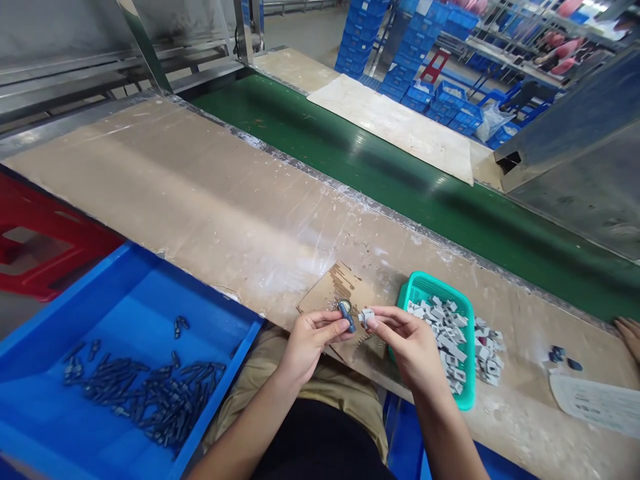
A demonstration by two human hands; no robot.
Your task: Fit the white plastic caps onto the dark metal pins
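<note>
Left hand (307, 337): fingers curled, thumb and fingertips pinching a small dark blue cylindrical part (346, 315), held just above the desk (200, 193) edge, over the lap

Right hand (407, 340): thumb and forefinger pinching a small grey block-shaped part (367, 317); its tip sits just beside the blue part, the two nearly touching; cannot tell if they actually meet

Both hands hover over a torn piece of cardboard (333, 290) lying on the desk

Teal mesh basket (425, 288) just right of the right hand, part-filled with more grey parts (443, 327); a further loose pile of grey parts (487, 353) lies on the desk against the basket's right side

Blue bin (125, 293) at lower left, below desk level, holds a scatter of dark blue parts (145, 393) along its floor

Further right on the desk: a few dark blue pieces (563, 357) and a printed sheet of paper (595, 403)

Green conveyor belt (400, 173) runs along the far side of the desk. Another person's fingertips (630, 333) rest at the right frame edge. Red stool (45, 233) at left; stacked blue crates (400, 53) in the background
</note>
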